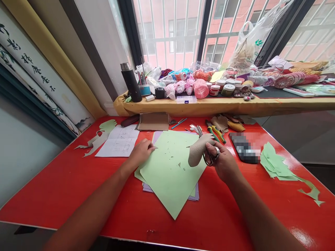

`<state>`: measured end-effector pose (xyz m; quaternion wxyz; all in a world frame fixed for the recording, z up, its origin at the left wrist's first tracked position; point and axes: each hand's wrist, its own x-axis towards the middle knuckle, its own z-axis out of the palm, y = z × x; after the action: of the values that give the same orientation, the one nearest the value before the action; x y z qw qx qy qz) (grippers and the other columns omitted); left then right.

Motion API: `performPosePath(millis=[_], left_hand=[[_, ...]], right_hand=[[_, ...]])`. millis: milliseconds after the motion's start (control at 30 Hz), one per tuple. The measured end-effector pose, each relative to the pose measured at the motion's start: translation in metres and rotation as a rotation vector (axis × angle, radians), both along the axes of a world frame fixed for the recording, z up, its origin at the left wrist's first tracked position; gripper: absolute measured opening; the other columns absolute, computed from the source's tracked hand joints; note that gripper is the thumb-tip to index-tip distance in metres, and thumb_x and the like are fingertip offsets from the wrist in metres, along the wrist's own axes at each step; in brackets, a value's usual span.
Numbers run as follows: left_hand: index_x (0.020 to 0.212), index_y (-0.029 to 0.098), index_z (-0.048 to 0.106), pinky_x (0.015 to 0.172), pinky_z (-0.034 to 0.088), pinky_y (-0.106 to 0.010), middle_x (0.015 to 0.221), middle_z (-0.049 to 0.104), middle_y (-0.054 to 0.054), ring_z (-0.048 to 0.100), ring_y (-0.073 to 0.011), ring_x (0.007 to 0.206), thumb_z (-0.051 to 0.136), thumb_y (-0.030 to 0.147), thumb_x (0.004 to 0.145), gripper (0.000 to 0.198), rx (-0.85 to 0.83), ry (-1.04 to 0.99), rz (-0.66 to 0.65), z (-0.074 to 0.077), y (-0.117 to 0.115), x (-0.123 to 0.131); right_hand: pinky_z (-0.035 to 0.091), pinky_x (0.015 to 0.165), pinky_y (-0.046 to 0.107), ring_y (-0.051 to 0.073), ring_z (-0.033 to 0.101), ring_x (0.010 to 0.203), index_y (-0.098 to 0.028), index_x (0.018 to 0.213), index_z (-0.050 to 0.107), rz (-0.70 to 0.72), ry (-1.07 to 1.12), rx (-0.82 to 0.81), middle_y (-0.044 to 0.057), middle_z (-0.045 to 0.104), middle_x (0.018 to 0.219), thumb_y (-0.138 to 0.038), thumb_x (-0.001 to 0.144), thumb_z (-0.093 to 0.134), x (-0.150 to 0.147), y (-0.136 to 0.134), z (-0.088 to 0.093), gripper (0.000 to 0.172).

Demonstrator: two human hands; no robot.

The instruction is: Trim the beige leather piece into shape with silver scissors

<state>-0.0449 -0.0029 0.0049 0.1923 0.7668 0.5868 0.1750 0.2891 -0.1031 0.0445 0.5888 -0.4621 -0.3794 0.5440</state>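
My right hand [221, 157] holds metal scissors [208, 161], their rings at the fingers and the blades pointing up and away. The same hand grips a curved beige piece [196, 153] that looks like leather, with a jagged top end, in front of the blades. My left hand [142, 150] is closed in a pinch at the left edge of a light green sheet [167, 181], with a tiny pointed scrap [156, 147] at its fingertips. Small dark scraps [179, 164] lie scattered on the green sheet. Lilac sheets [193, 198] stick out below it.
White paper with drawings [119, 141] lies left on the red table [65, 188]. Pliers [216, 132] and a phone [243, 148] lie right. Green cut paper [277, 162] is far right. A black flask [131, 83] and several jars [227, 90] stand on the sill.
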Motion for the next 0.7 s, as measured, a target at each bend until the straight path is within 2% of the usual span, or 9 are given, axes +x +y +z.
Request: performPosePath(millis=[100, 200, 333, 500, 633, 700], left_hand=[[0.095, 0.022, 0.063, 0.085, 0.049, -0.039, 0.105, 0.067, -0.008, 0.064, -0.0264, 0.097, 0.059, 0.036, 0.098, 0.014, 0.0, -0.004, 0.011, 0.0, 0.002, -0.001], [0.108, 0.022, 0.065, 0.086, 0.05, -0.039, 0.11, 0.068, -0.008, 0.065, -0.0269, 0.1, 0.061, 0.035, 0.097, 0.018, 0.002, -0.01, 0.02, 0.001, 0.003, -0.001], [0.095, 0.023, 0.065, 0.085, 0.05, -0.038, 0.108, 0.07, -0.008, 0.066, -0.0265, 0.098, 0.06, 0.031, 0.096, 0.01, -0.006, -0.015, 0.025, 0.0, 0.003, 0.001], [0.085, 0.024, 0.061, 0.083, 0.049, -0.038, 0.1, 0.071, -0.006, 0.066, -0.0264, 0.095, 0.059, 0.027, 0.095, 0.011, 0.007, -0.047, 0.066, 0.003, 0.001, 0.002], [0.091, 0.024, 0.064, 0.081, 0.049, -0.037, 0.102, 0.074, -0.006, 0.067, -0.0248, 0.092, 0.056, 0.03, 0.1, 0.013, 0.031, -0.099, 0.112, 0.016, -0.009, 0.012], [0.091, 0.025, 0.067, 0.077, 0.05, -0.035, 0.098, 0.076, -0.003, 0.068, -0.0231, 0.09, 0.062, 0.035, 0.099, 0.014, 0.028, -0.171, 0.019, 0.024, -0.02, 0.026]], right_hand=[[0.031, 0.045, 0.026, 0.013, 0.047, 0.048, -0.024, 0.082, 0.069, -0.004, 0.007, -0.004, -0.005, 0.057, 0.058, -0.058, 0.078, 0.093, 0.0, 0.0, 0.001, 0.042], [0.034, 0.045, 0.026, 0.013, 0.047, 0.048, -0.024, 0.081, 0.069, -0.006, 0.012, -0.009, -0.004, 0.058, 0.058, -0.058, 0.077, 0.095, -0.001, -0.001, 0.001, 0.043], [0.036, 0.045, 0.025, 0.012, 0.048, 0.048, -0.023, 0.08, 0.069, -0.01, 0.014, -0.011, -0.005, 0.058, 0.06, -0.058, 0.074, 0.096, -0.001, 0.0, 0.0, 0.045], [0.035, 0.044, 0.024, 0.011, 0.048, 0.047, -0.023, 0.081, 0.07, -0.017, 0.015, -0.018, -0.005, 0.058, 0.059, -0.06, 0.072, 0.098, 0.001, 0.001, 0.0, 0.047], [0.035, 0.044, 0.024, 0.012, 0.048, 0.047, -0.023, 0.08, 0.07, -0.007, 0.018, -0.023, -0.005, 0.058, 0.058, -0.06, 0.073, 0.097, 0.001, 0.001, 0.0, 0.046], [0.034, 0.044, 0.024, 0.011, 0.048, 0.047, -0.024, 0.081, 0.07, -0.006, 0.019, -0.023, -0.005, 0.057, 0.058, -0.059, 0.074, 0.097, 0.001, 0.001, -0.002, 0.045]])
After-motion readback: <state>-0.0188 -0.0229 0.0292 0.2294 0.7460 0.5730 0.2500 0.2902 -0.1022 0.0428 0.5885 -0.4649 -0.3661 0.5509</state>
